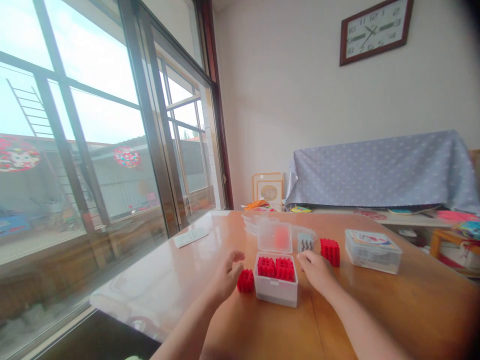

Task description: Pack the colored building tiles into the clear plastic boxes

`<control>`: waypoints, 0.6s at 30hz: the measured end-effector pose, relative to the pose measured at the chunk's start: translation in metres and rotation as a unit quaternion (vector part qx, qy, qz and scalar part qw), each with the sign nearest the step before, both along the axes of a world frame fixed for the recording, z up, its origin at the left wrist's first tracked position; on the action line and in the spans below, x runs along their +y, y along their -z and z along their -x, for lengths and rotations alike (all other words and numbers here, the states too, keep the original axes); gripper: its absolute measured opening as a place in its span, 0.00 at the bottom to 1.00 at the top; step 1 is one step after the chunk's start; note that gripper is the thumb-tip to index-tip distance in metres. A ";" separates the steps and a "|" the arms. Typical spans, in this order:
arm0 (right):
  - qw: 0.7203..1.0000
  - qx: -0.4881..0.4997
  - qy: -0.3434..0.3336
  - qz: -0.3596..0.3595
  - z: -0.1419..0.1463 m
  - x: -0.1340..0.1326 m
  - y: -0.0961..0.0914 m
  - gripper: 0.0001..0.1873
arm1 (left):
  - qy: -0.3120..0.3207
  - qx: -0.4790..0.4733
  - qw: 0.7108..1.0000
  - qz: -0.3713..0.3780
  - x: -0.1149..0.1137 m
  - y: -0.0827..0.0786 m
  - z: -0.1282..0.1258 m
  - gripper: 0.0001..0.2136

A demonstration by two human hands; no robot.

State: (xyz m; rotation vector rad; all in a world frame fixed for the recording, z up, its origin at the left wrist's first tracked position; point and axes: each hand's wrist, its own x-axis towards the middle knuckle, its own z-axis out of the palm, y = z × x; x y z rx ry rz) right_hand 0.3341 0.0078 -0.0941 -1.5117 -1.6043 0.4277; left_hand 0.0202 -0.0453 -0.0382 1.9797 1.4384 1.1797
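Note:
A small clear plastic box (276,291) with its lid (275,237) tipped up behind it stands on the wooden table (393,310). Two red studded blocks (276,268) lie inside it. My left hand (227,276) is curled beside the box's left wall, fingers bent over a red block (245,281) on the table; whether it grips the block is unclear. My right hand (317,270) rests at the box's right edge, fingers curled and touching the rim. Another red block (330,251) and a grey block (305,243) sit just behind my right hand.
A closed clear container (372,250) with a printed lid stands to the right. Stacked clear lids (250,223) lie behind the box. A white card (190,237) lies near the table's left edge by the large window (93,140). A cloth-covered piece of furniture (378,170) stands behind.

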 end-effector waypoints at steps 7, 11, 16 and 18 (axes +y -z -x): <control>0.997 0.058 0.031 -0.031 -0.001 -0.010 -0.004 0.23 | -0.002 0.004 0.995 0.098 -0.021 0.026 0.022 0.25; 0.992 0.090 0.060 -0.066 0.002 -0.023 -0.014 0.24 | 0.014 0.079 0.990 0.117 -0.017 0.033 0.025 0.40; 0.986 0.106 0.077 -0.108 0.009 -0.035 -0.032 0.24 | 0.007 0.145 0.982 0.121 -0.005 0.040 0.025 0.47; 0.985 0.112 0.065 -0.116 0.013 -0.037 -0.039 0.24 | -0.003 0.162 0.980 0.119 -0.001 0.043 0.025 0.47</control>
